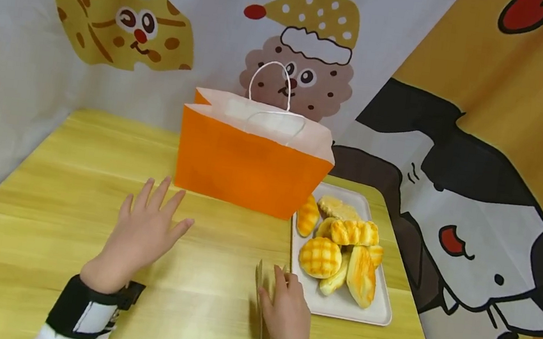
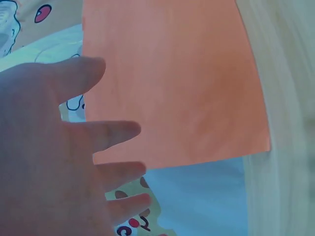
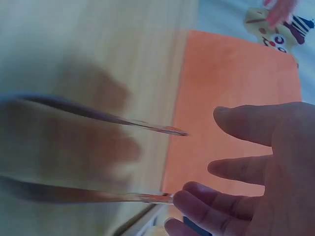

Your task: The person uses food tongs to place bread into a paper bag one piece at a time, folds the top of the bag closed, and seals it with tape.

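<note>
Tabletop (image 1: 205, 291) lies beneath both hands; orange bag (image 1: 246, 169) stands ahead of them, tray (image 1: 336, 308) just right of the right hand (image 1: 289, 313). Left hand (image 1: 142, 227) spreads wide; right fingers, loosely parted, are at tongs (image 3: 64, 193), contact unclear.

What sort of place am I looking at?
Perhaps a staged bakery corner: bread-like pieces on a tray, an orange paper bag, and cartoon-printed cloth behind the table.
</note>
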### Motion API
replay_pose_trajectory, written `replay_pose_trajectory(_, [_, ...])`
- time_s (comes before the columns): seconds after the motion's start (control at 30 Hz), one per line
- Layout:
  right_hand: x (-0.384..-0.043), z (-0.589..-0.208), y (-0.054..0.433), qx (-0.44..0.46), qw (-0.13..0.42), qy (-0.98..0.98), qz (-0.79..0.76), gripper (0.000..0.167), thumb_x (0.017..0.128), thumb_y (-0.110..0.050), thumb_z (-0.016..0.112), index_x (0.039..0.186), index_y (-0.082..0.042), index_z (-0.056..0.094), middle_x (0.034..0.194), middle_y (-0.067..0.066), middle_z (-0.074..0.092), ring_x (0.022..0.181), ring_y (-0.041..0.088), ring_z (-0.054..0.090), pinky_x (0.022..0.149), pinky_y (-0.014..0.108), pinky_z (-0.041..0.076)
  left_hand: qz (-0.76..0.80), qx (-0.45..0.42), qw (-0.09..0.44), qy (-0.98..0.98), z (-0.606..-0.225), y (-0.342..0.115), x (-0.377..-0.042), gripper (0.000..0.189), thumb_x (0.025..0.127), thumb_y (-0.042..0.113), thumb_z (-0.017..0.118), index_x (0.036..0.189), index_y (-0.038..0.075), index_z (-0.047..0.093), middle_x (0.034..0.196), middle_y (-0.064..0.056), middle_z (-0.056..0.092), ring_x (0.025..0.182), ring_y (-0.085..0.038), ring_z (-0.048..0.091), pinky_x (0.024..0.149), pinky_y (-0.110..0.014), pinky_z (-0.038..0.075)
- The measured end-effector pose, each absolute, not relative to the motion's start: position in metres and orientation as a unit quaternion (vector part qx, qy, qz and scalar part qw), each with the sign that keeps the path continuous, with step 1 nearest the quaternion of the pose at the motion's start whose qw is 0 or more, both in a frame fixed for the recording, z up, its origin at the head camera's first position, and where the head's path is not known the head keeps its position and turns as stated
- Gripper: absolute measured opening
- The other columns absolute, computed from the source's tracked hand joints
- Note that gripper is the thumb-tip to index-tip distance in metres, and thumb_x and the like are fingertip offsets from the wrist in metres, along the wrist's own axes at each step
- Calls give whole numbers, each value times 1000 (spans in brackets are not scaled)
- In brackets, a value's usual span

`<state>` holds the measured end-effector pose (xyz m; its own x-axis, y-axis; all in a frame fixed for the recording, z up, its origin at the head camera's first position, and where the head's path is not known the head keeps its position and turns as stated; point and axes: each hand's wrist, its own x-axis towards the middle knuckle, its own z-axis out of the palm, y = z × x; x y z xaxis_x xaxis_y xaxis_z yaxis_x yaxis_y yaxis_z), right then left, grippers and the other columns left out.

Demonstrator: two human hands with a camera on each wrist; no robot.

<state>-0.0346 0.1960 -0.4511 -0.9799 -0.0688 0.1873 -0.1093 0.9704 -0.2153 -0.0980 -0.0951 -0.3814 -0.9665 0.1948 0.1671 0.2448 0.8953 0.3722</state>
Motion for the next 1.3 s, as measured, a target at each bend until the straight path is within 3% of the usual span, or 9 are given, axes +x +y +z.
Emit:
replay_pose_trajectory(0.13, [-29, -450, 197, 40, 92, -990, 96, 56, 78, -38, 67, 124, -10, 52, 96, 8, 50, 75, 19, 49, 44, 22, 34, -200, -126, 116, -965, -362, -101, -122, 64, 88, 46, 48, 136, 6, 35, 144, -22, 15, 130, -43, 6, 95, -67, 13])
replay_pose_trajectory(0.43, [-15, -461, 196, 16, 67, -993, 98, 62, 75, -38, 70, 126, -10, 50, 90, 6, 47, 69, 14, 42, 43, 19, 32, -197, -171, 224, -939, -319, -106, -168, 64, 86, 37, 57, 134, 2, 36, 146, -19, 8, 130, -41, 8, 98, -63, 16])
replay_pose_trajectory(0.63, [-5, -480, 185, 24, 13, -991, 128, 57, 78, -37, 67, 127, -16, 49, 87, 1, 43, 67, 11, 39, 41, 19, 31, -170, -168, 228, -944, -320, -117, -179, 64, 84, 35, 60, 132, 0, 37, 143, -24, 15, 128, -43, 14, 95, -63, 23])
replay_pose_trajectory(0.8, [-1, -494, 181, -1, 0, -991, 133, 57, 76, -37, 68, 127, -18, 49, 88, -2, 44, 68, 10, 42, 41, 22, 31, -164, -156, 201, -953, -330, -123, -191, 64, 84, 34, 60, 133, 2, 35, 137, -23, 24, 123, -43, 21, 92, -63, 25])
replay_pose_trajectory(1.03, [1, -510, 184, -29, -15, -990, 136, 63, 75, -39, 69, 130, -17, 46, 86, -4, 38, 65, 7, 37, 42, 22, 30, -184, -131, 207, -952, -340, -125, -192, 58, 83, 32, 62, 129, 4, 41, 126, -22, 34, 114, -45, 25, 92, -63, 18])
replay_pose_trajectory(1.2, [1, -512, 184, -35, -18, -989, 143, 66, 75, -40, 68, 132, -17, 44, 86, -4, 39, 64, 6, 36, 44, 21, 30, -248, -123, 218, -936, -344, -127, -187, 45, 81, 25, 66, 117, 4, 48, 130, -20, 31, 121, -42, 19, 96, -62, 11])
replay_pose_trajectory(1.3, [-1, -508, 184, -31, -23, -988, 150, 67, 75, -40, 69, 133, -17, 43, 87, -3, 40, 61, 7, 35, 42, 21, 29, -280, -120, 235, -923, -346, -130, -188, 32, 80, 17, 68, 105, 4, 52, 132, -18, 32, 126, -38, 16, 95, -62, 16])
